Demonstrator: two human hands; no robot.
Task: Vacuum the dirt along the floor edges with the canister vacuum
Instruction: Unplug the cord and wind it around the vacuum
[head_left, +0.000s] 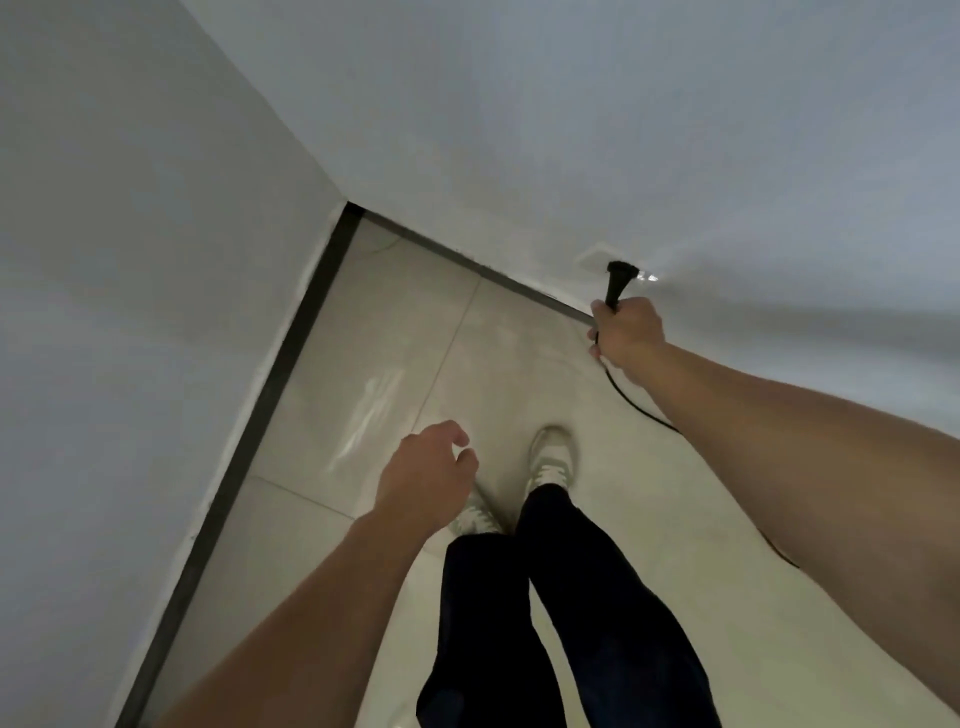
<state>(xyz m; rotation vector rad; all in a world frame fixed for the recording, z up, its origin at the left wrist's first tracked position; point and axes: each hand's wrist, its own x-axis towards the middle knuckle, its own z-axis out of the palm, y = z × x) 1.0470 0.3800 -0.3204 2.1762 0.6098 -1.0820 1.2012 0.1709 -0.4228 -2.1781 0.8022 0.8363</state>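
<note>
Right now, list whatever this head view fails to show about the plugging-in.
- The canister vacuum: outside the frame of the head view.
- Prongs: the plug body hides whether they sit in the outlet, and that spot is blurred.
- The cord: it passes behind the right forearm, so where it leads is unseen.

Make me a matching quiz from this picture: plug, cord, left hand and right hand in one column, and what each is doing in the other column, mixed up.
Column one
1. plug
2. left hand
3. right hand
4. cord

Column two
a. trails down under the right forearm
b. holds nothing, fingers loosely curled
c. up at the white wall socket
d. grips the plug's neck

Pairs: 1-c, 2-b, 3-d, 4-a
</note>
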